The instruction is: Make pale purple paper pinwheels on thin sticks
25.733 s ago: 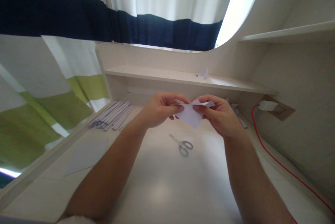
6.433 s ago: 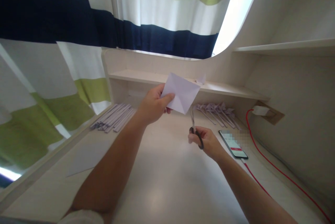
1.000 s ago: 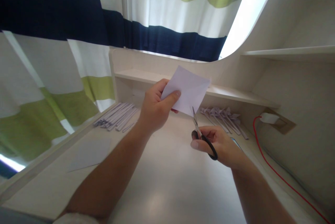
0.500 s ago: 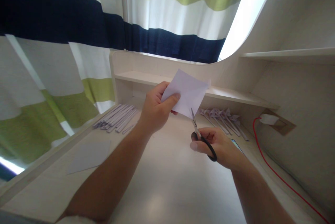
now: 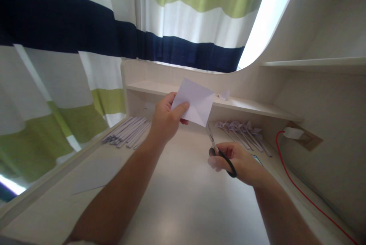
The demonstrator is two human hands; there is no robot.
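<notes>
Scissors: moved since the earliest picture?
Yes, up. Judged against the desk, the scissors lay flat on it then; now the right hand holds them raised above it, blades pointing away from the wearer.

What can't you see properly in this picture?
All in the head view:
Phone: mostly hidden behind the right hand.
The left hand: most fingers are behind the white paper square.
Flat sheet: partly covered by the left forearm.
Scissors: tips too blurred to tell whether they touch the white paper square.
Folded papers on sticks: overlapping and too small to count.
</notes>
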